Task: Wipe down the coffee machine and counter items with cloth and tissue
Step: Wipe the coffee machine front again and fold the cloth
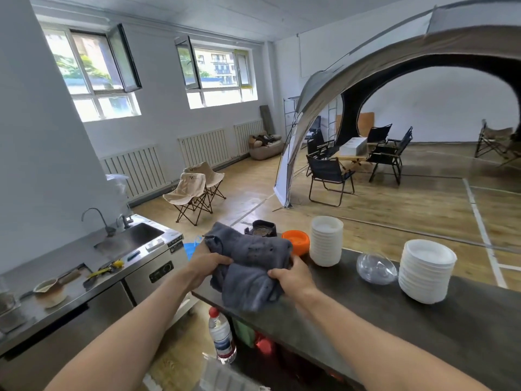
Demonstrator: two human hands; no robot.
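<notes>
Above the dark counter point(423, 320), a grey cloth point(248, 266) is held bunched by the left hand point(207, 265) and right hand point(293, 277), fingers closed on it; it is best refolded to a clean, flat face before wiping.

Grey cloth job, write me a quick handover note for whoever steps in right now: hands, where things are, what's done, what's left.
Left hand and right hand: both grip the grey cloth, bunched and held above the near end of the dark counter.
On the counter: two stacks of white bowls, a clear glass bowl, an orange bowl, a dark appliance behind the cloth.
No coffee machine or tissue clearly in view.
Done: cannot tell from this view.
Left: wipe machine and counter items.
</notes>
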